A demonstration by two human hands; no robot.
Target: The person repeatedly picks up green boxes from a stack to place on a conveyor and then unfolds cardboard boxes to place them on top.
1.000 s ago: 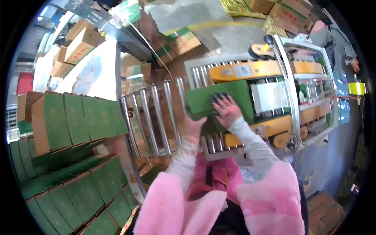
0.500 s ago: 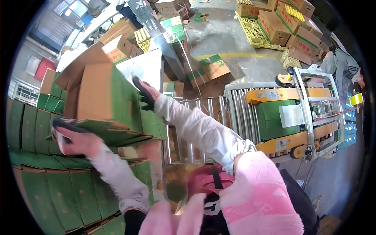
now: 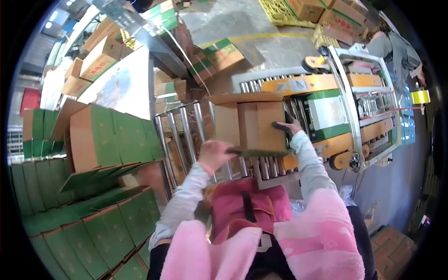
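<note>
An open, empty cardboard box (image 3: 249, 123) rests on the metal rollers (image 3: 186, 135) in the middle of the view. At its near left corner my left hand (image 3: 217, 155) is closed on the near flap. My right hand (image 3: 290, 127) grips the right wall, its dark-covered thumb on the inner side and the other fingers hidden outside. Just right of the box, a green box (image 3: 326, 114) with a white sheet on top lies between the yellow side belts (image 3: 303, 85) of the machine.
Stacked green cartons (image 3: 107, 135) fill the left side. A white tabletop (image 3: 123, 84) and a grey post (image 3: 158, 46) stand behind them. The metal machine frame (image 3: 343, 102) is at the right. Beyond the rollers, printed boxes (image 3: 224, 55) lie on the floor.
Both hands have moved right, from the carton stack to the rollers. An open box is now held over the rollers beside the machine. The view has shifted too.
</note>
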